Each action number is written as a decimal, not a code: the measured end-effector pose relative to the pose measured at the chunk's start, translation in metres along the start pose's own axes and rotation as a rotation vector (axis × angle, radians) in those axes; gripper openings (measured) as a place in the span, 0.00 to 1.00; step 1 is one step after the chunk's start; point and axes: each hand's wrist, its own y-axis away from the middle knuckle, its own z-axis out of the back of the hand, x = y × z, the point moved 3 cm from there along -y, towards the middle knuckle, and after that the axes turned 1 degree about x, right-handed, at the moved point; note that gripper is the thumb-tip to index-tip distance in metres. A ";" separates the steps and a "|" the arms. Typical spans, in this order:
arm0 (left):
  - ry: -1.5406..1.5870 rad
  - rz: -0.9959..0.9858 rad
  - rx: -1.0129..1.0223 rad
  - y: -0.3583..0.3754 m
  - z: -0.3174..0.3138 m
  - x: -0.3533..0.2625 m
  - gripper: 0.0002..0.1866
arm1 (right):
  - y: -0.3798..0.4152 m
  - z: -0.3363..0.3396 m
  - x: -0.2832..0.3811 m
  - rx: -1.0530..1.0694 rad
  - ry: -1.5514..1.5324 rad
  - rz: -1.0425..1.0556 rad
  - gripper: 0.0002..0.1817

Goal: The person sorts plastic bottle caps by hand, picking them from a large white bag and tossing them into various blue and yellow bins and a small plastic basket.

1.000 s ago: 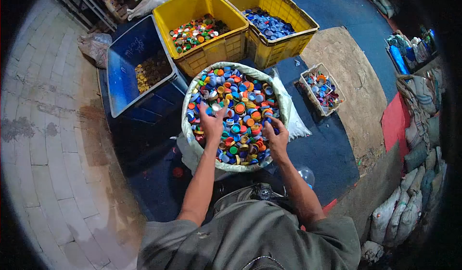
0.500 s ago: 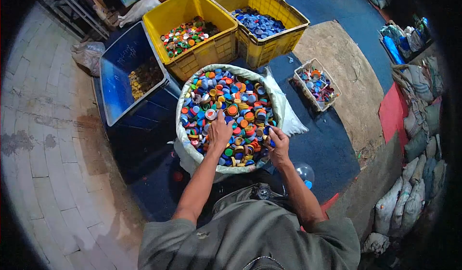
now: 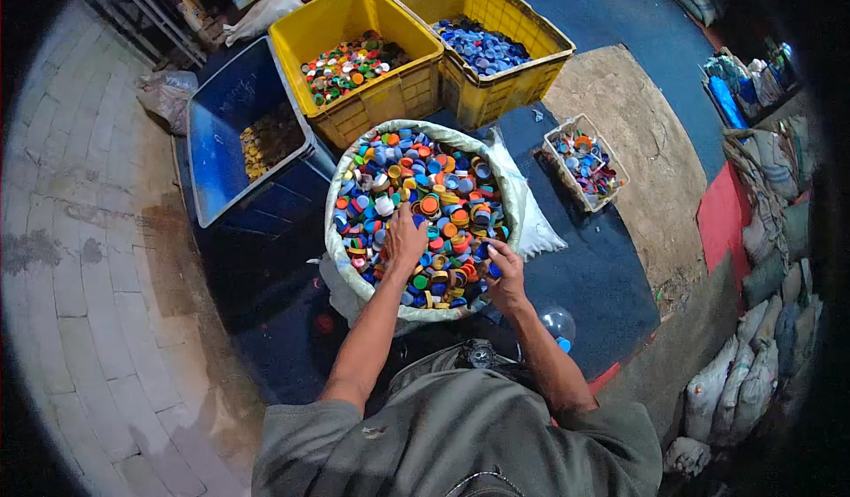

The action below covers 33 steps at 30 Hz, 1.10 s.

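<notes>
A large white sack (image 3: 336, 247) with a rolled rim stands in front of me, filled with bottle caps (image 3: 447, 191) in many colours. My left hand (image 3: 405, 247) is over the middle of the heap, its fingers closed on a dark blue bottle cap (image 3: 419, 220). Just beyond those fingertips lies a white cap (image 3: 383, 205). My right hand (image 3: 507, 280) is at the sack's near right side, with thumb and fingers closed round a dark blue cap (image 3: 493, 269). Whether more caps sit inside its palm is hidden.
Beyond the sack stand a blue bin (image 3: 212, 156) with yellow caps, a yellow bin (image 3: 381, 94) with mixed caps and another yellow bin (image 3: 482, 107) with blue caps. A small white basket (image 3: 591, 203) is on the right. Filled sacks (image 3: 753, 373) line the right side.
My left fingers have closed on a dark blue cap; earlier the index finger pointed into the heap. The white cap beyond them has turned over. My right hand has shifted slightly left and down.
</notes>
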 end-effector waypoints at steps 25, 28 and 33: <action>2.051 0.802 -0.259 0.148 0.114 0.124 0.23 | -0.112 -0.224 -0.132 0.527 1.724 0.635 0.13; 2.029 0.819 -0.262 0.154 0.114 0.125 0.23 | -0.119 -0.228 -0.139 0.571 1.756 0.625 0.12; 2.032 0.843 -0.232 0.159 0.107 0.126 0.24 | -0.115 -0.234 -0.140 0.553 1.730 0.621 0.11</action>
